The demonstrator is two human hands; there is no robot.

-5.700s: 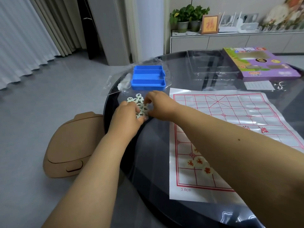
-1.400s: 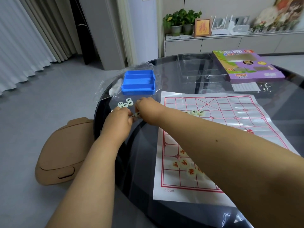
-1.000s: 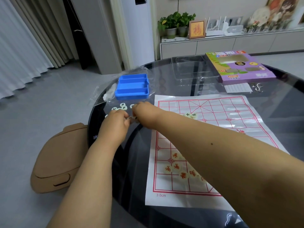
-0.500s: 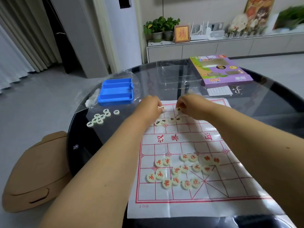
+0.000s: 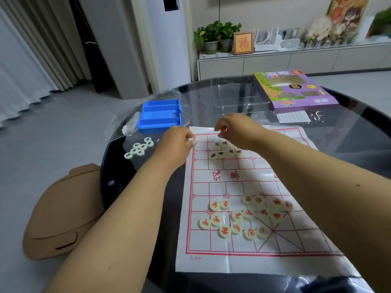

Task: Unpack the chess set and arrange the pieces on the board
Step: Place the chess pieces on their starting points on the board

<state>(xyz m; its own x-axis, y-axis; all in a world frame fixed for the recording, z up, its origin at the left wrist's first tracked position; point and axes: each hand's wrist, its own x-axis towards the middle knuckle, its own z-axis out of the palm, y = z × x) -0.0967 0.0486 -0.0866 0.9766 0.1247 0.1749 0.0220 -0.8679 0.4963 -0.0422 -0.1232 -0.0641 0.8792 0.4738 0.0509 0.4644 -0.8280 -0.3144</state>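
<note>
Chess pieces (image 5: 223, 152) lie on the board's (image 5: 249, 185) far side — right hand (image 5: 237, 130) and left hand (image 5: 176, 144) hover above, fingers curled, grip unclear.

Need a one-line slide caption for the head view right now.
Both hands, left hand and right hand, over dark-lettered pieces at the paper board's far edge; red-lettered pieces clustered near.

Round dark glass table (image 5: 349, 144): paper board (image 5: 243, 182) at near edge; blue tray (image 5: 159, 115), loose pieces (image 5: 138, 149) at left edge; purple box (image 5: 296, 92) at far edge
</note>
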